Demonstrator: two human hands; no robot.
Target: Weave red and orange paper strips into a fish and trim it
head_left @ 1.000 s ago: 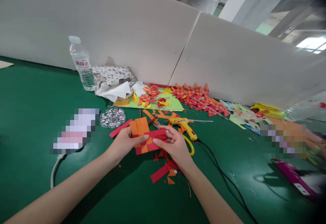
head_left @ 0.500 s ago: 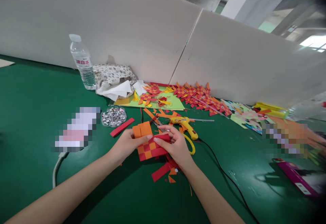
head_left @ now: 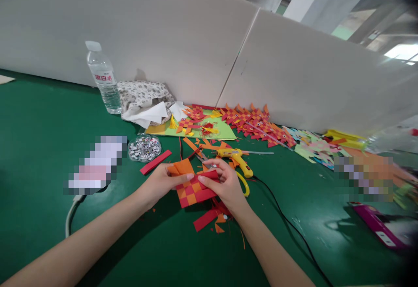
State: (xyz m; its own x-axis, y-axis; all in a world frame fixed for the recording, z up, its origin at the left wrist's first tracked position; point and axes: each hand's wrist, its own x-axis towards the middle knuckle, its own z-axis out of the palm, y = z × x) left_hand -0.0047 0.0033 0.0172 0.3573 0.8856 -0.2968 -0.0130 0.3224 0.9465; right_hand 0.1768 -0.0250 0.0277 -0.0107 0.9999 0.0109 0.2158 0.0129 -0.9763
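Observation:
Between my two hands is a woven piece of red and orange paper strips [head_left: 190, 192], checkered in its lower part. My left hand [head_left: 160, 184] pinches its left side, thumb on top, where plain orange strips stick up. At the right side my right hand [head_left: 225, 184] grips the red strip ends, its thumb pressed on the front. Beneath and just below lie a loose red strip [head_left: 205, 220] and small orange scraps [head_left: 220, 227]. Scissors with a yellow handle [head_left: 244, 185] lie partly hidden behind my right hand.
A yellow glue gun [head_left: 240, 160] with a black cord lies beyond my right hand. Left of it are a red strip [head_left: 156, 162] and a tub of googly eyes [head_left: 144, 148]. Farther back stand a water bottle [head_left: 105, 80], a tissue pouch [head_left: 143, 97] and piled woven paper fish [head_left: 251, 119].
The orange strips at the upper left of the woven piece have tilted slightly under my left hand. Both hands keep their hold, and the view has shifted a little.

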